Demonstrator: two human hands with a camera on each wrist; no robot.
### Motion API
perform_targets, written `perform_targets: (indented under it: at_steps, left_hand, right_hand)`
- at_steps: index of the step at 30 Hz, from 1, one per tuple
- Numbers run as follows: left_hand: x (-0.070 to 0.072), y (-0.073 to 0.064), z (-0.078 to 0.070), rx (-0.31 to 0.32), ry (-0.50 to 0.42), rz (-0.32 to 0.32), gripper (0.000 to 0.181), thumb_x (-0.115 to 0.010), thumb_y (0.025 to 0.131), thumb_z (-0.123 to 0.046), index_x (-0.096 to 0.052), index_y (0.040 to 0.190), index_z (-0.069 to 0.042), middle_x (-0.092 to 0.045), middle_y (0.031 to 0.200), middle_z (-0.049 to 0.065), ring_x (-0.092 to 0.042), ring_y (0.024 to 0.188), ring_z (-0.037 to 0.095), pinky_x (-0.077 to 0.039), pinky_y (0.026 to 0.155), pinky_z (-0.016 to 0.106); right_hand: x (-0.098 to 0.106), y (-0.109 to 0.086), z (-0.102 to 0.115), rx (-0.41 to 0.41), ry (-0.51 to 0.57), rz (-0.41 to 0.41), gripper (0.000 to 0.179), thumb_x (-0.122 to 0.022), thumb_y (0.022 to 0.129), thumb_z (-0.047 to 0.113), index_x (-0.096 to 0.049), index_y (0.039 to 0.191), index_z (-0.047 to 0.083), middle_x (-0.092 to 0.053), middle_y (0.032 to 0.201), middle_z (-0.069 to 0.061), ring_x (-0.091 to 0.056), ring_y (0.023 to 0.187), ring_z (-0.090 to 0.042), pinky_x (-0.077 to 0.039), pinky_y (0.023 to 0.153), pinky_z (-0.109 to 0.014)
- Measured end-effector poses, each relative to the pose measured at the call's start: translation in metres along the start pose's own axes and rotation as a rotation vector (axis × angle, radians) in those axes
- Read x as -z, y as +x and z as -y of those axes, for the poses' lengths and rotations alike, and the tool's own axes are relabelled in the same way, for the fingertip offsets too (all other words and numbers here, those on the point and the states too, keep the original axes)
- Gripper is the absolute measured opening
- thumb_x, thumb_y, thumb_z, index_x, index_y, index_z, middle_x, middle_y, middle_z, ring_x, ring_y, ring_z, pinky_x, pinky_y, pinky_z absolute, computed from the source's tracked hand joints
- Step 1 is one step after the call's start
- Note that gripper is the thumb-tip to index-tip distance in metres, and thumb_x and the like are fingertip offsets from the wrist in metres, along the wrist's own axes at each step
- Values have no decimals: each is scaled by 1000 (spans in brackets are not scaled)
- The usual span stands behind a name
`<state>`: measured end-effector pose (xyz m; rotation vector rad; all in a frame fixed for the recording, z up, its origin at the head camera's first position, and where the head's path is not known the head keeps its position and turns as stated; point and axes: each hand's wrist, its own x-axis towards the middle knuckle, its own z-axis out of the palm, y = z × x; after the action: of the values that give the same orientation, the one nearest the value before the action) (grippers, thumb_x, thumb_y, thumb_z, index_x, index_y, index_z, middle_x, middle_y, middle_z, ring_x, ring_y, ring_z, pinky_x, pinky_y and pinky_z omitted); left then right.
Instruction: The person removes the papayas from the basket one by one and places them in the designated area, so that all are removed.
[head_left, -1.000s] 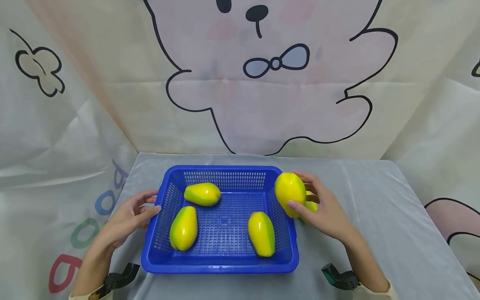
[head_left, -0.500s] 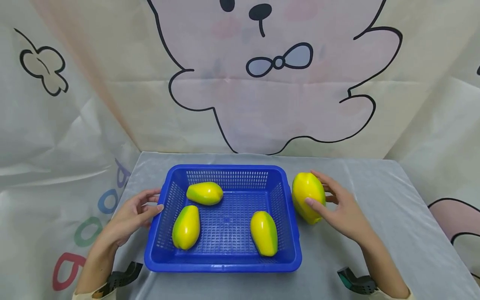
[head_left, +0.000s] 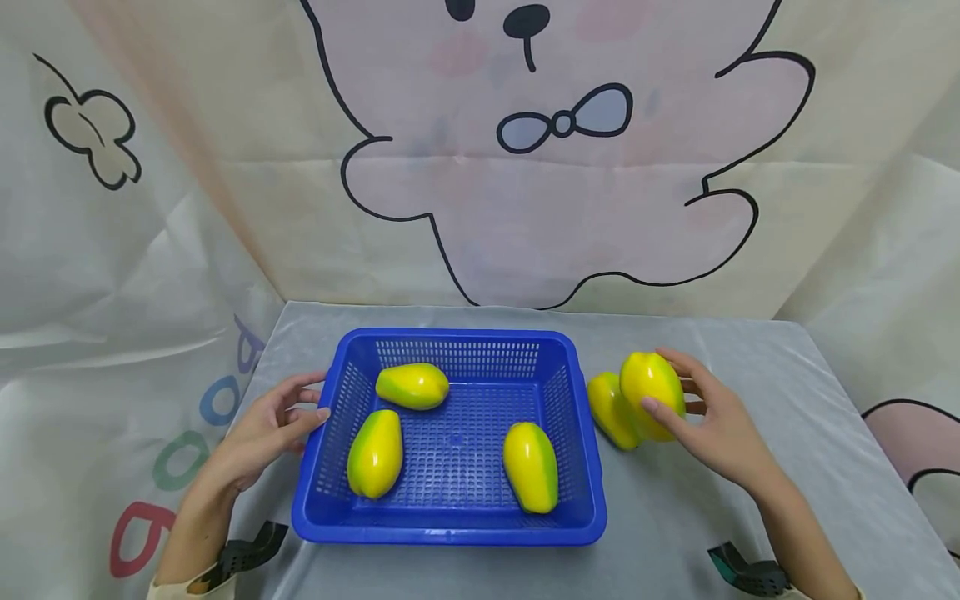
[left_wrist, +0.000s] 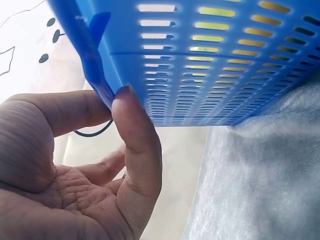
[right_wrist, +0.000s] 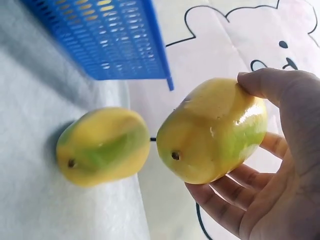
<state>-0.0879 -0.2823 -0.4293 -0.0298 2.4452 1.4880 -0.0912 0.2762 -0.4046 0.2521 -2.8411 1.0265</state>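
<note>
My right hand grips a glossy yellow-green papaya between thumb and fingers, right of the basket. Another papaya lies on the table close outside the basket's right wall; in the head view the held one partly overlaps it. The blue plastic basket has slotted walls and stands in front of me. My left hand pinches its left rim between thumb and fingers, as the left wrist view shows closely. Inside lie three more papayas: one at the back left, one at the front left and one at the right.
A grey cloth covers the table. Pale printed curtains close it in at the back and both sides, with a large cartoon animal on the back one. Each wrist wears a black band, such as the right band.
My right hand has carried its papaya rightward from over the basket's right rim, exposing the papaya on the table. My left hand keeps hold of the left rim.
</note>
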Motion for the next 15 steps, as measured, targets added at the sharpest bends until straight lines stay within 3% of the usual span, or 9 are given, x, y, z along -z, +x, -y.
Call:
perform_targets:
  at_steps: [8, 15]
  left_hand:
    - [0, -2, 0, 7, -2, 2, 72, -68, 96, -36, -33, 155, -13, -54, 137, 23, -69, 92, 19, -63, 73, 33]
    - [1, -1, -3, 19, -20, 20, 71, -67, 97, -36, -35, 154, -8, -52, 142, 23, -70, 90, 19, -63, 73, 33]
  right_hand:
    - [3, -3, -13, -73, -26, 17, 68, -72, 93, 37, -40, 153, 26, -61, 134, -18, -63, 107, -35, -52, 73, -20]
    - [6, -5, -23, -108, -60, 12, 72, -71, 93, 40, -39, 154, 17, -58, 133, -24, -64, 105, -41, -51, 70, -20]
